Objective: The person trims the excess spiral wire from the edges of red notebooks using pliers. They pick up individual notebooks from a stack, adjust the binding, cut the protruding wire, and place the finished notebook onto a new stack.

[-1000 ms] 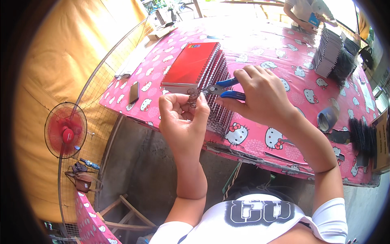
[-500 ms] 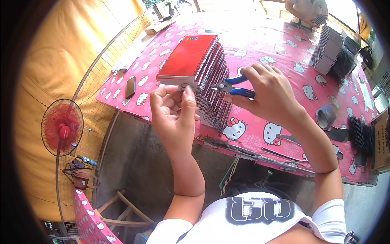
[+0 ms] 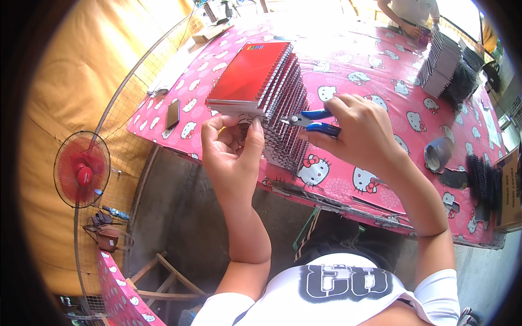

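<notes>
A stack of wire-bound notebooks stands near the table's front edge, its spiral spines turned to the right. The top notebook has a glossy red cover. At the stack's near corner, just under the upper notebooks, my left hand pinches a notebook's edge between thumb and fingers; part of the grip is hidden. In my right hand are small cutting pliers with blue handles. Their metal jaws point left, at the spiral bindings close to my left thumb.
The table has a pink patterned cover. A phone lies at left; a tape roll, black spiral coils and a cardboard box sit at right. Another person stands by more notebooks. A fan stands left.
The red top notebook has shifted slightly left and up in view. My right hand and the pliers have moved only a little. At the far side, the other person's hands have moved.
</notes>
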{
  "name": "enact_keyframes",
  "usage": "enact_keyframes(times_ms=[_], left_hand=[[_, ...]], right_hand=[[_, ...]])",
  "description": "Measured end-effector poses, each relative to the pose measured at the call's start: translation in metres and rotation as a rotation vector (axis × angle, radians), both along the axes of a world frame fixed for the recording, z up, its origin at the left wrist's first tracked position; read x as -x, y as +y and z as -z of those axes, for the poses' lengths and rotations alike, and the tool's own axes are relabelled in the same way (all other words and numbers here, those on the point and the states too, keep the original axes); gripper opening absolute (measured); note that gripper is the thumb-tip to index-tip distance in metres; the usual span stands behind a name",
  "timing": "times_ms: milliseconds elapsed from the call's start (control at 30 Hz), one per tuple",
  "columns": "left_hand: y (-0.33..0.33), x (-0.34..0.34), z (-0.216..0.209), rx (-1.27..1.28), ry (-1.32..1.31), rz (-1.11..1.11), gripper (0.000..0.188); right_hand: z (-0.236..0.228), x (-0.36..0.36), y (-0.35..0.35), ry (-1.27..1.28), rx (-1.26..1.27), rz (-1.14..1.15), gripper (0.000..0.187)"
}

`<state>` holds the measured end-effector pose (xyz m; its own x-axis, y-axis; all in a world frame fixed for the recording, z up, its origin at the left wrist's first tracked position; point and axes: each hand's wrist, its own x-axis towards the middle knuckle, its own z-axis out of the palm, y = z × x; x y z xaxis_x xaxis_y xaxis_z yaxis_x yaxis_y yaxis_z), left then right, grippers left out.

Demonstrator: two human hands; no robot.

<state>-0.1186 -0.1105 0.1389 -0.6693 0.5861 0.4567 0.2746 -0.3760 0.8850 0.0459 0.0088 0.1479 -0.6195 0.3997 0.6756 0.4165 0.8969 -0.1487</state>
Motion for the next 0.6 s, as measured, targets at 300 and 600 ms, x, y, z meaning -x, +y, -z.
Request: enact_keyframes(times_ms=[300, 600], left_hand=[[0.002, -0.006, -0.002, 0.035, -0.006, -0.012, 0.037], [-0.005, -0.005, -0.001, 0.078, -0.140, 0.084, 0.039]], right_hand=[[0.006, 0.011, -0.001, -0.072, 0.119, 0.008, 0.048], [0.020, 0.010, 0.009, 0.202, -0.235, -0.032, 0.049]])
